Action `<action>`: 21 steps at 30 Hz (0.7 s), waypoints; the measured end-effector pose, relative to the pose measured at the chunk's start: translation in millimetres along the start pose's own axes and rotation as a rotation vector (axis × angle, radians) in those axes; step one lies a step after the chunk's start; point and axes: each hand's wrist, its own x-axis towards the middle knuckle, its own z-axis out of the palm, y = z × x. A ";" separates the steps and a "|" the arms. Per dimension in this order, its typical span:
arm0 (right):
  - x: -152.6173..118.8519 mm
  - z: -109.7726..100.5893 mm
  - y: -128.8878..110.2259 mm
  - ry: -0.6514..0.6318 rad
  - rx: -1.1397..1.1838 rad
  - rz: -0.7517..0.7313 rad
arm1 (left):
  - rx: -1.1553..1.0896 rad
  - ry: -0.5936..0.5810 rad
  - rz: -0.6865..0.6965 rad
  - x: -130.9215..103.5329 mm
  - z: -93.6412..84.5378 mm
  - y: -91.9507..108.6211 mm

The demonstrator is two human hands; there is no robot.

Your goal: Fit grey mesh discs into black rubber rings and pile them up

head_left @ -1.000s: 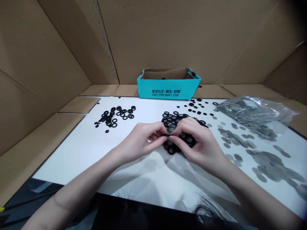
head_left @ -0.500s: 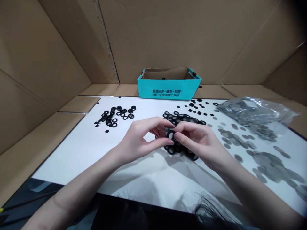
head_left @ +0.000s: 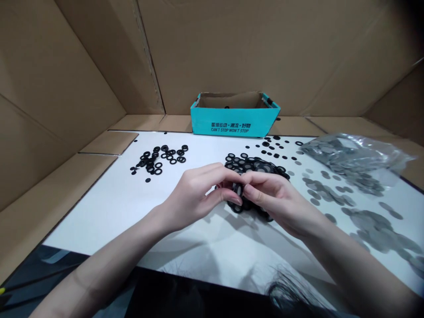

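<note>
My left hand (head_left: 207, 187) and my right hand (head_left: 273, 190) meet above a heap of black rings with grey discs in them (head_left: 256, 165). Between their fingertips is a black ring (head_left: 238, 190) with a pale grey centre, tilted nearly edge-on. The thumb and fingers of my left hand are closed on it from the left. From the right, my right thumb and forefinger pinch it. The hands hide part of the heap.
Loose black rings (head_left: 158, 171) lie on the white table (head_left: 109, 212) to the left. A turquoise box (head_left: 235, 123) stands at the back. Small black discs (head_left: 276, 155) lie before it. Right of the hands are loose grey discs (head_left: 367, 225) and a clear plastic bag (head_left: 354, 154) of them.
The ring between my fingers has turned from facing me to nearly edge-on. My thumbs have shifted slightly, and both hands stay over the heap.
</note>
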 end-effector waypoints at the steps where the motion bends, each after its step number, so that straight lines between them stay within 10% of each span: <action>1: -0.4 -0.2 0.6 -0.008 0.006 -0.004 | 0.002 -0.005 0.003 0.0 0.0 -0.2; 21: -0.9 5.9 -3.4 -0.028 -0.225 -0.072 | 0.061 -0.117 -0.002 0.3 -0.5 -3.8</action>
